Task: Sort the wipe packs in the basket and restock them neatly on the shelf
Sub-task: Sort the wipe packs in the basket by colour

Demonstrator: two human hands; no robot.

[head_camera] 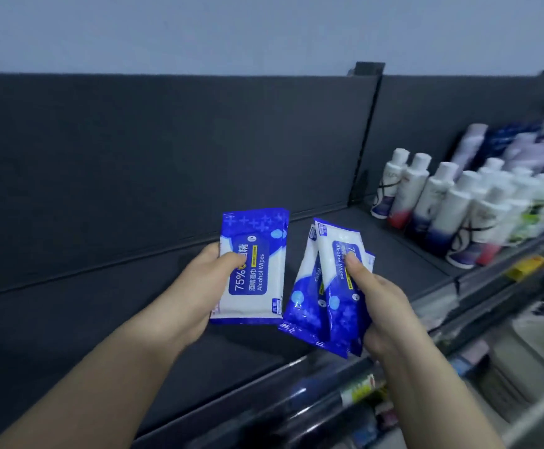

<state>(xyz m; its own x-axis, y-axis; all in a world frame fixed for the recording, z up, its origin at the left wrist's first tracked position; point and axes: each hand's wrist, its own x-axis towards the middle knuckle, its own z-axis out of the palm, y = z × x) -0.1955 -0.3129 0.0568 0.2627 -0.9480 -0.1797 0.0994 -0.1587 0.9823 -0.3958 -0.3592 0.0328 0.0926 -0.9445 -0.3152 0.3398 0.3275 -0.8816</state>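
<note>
Forearms reach over the shelf's [403, 264] near edge. Left hand [196, 286]: its grip pinches a wipe pack [251, 270], thumb on a label reading "75% Alcohol Wipes" (Chinese characters beside it). Right hand [387, 309]: its grip clamps a fan of packs [316, 303], print upside down. Both are held above the shelf, none set down, so restocking looks barely begun. White bottles [439, 202] stand toward the far right edge.

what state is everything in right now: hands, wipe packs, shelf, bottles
left hand, grips one wipe pack
right hand, grips a fanned bunch of packs
wipe pack, sealed, held upright, label facing camera
bunch of packs, sealed, held above the shelf
shelf, holds bottles at right
bottles, capped, standing upright in rows
</note>
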